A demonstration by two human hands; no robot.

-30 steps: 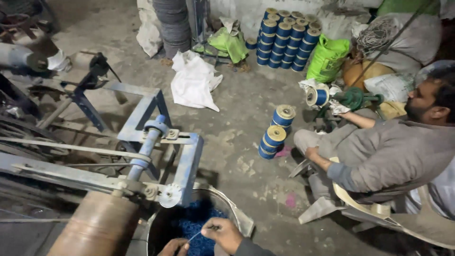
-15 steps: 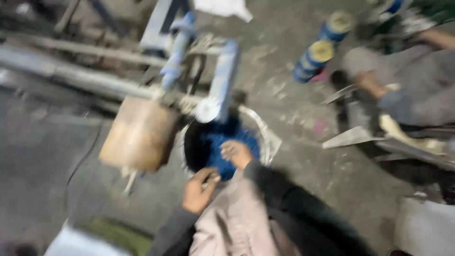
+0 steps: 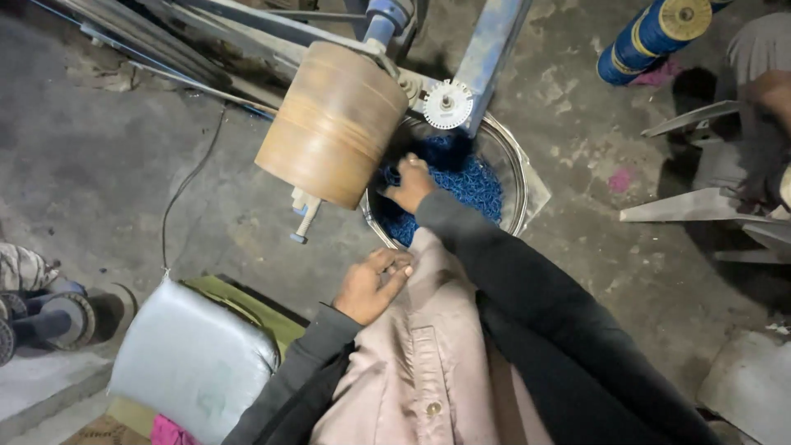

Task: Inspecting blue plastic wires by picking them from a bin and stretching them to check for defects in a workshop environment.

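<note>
A round metal basin on the concrete floor holds a loose heap of blue cord. My right hand, in a dark sleeve, reaches into the basin's near left side with its fingers curled into the cord. My left hand, in a grey sleeve, rests against the pinkish jacket on my front, fingers bent, and nothing is clearly seen in it. A brown cylindrical drum on the machine hangs just left of the basin, close above my right hand.
A white toothed wheel and a blue metal frame stand over the basin's far rim. Blue spools with yellow ends lie at top right beside another seated person. A grey sack sits at lower left.
The view has tipped down and closed in on the basin. My right hand has gone deeper into the blue cord and my left hand has drawn back to my jacket.
</note>
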